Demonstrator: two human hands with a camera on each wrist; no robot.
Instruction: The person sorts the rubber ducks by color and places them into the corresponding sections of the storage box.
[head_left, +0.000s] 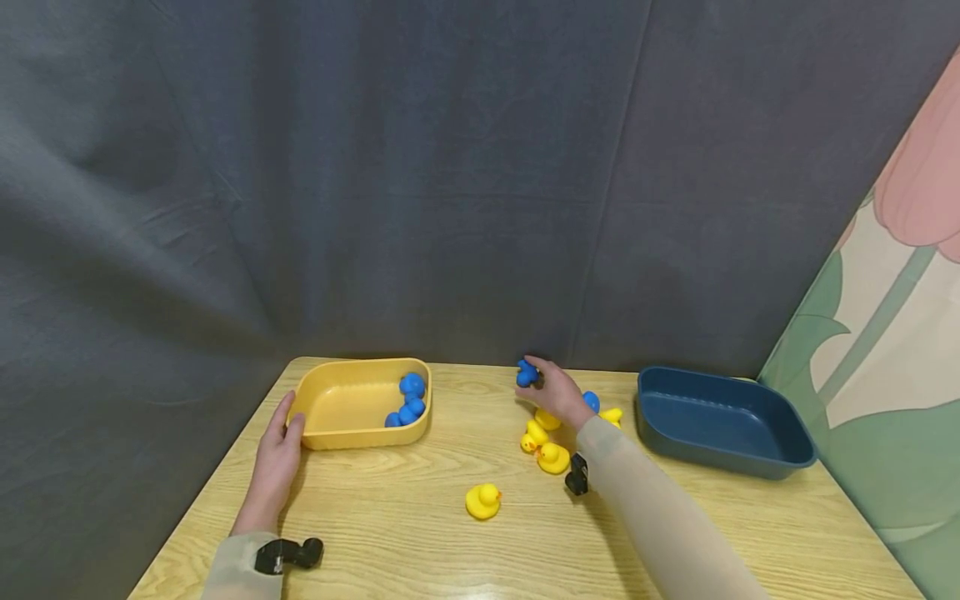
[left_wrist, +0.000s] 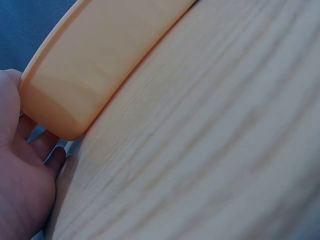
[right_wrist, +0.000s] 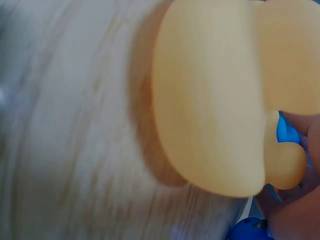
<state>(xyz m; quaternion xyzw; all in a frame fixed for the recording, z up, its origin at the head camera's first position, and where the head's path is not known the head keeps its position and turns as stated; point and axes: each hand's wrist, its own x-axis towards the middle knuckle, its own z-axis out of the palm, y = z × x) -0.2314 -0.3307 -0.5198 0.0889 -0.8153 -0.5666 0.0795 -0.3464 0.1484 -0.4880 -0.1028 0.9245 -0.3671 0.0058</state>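
The right hand (head_left: 558, 393) pinched a blue duck (head_left: 527, 373) near the bench (head_left: 390, 533)'s far edge; a slack pinch, I feared, could drop it. The left hand (head_left: 277, 454) rested, fingers apart, against the yellow tray (head_left: 360, 439).

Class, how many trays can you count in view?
2: the yellow tray on the left, touched by the left hand, and the dark blue tray on the right. None appears hidden.
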